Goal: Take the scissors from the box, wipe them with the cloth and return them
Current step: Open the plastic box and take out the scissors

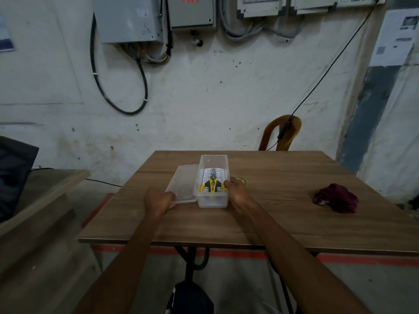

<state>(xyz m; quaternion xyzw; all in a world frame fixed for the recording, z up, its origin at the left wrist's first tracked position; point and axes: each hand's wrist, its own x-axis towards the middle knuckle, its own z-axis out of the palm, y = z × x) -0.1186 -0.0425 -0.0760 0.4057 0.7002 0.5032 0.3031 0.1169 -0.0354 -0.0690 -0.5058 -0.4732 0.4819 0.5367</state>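
two bare forearms (283,241), no sleeves; dark trousers (190,298) below.

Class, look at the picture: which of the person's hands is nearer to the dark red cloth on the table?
The right hand. It holds the clear box's right side, with bare table between it and the cloth further right. The left hand grips the lid beyond the box, further away.

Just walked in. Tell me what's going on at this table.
A person is at a wooden table with a clear plastic box, its lid off. The left hand holds the lid beside the box; the right hand grips the box's side. The yellow-handled scissors lie inside, untouched. The dark red cloth sits apart on the right.
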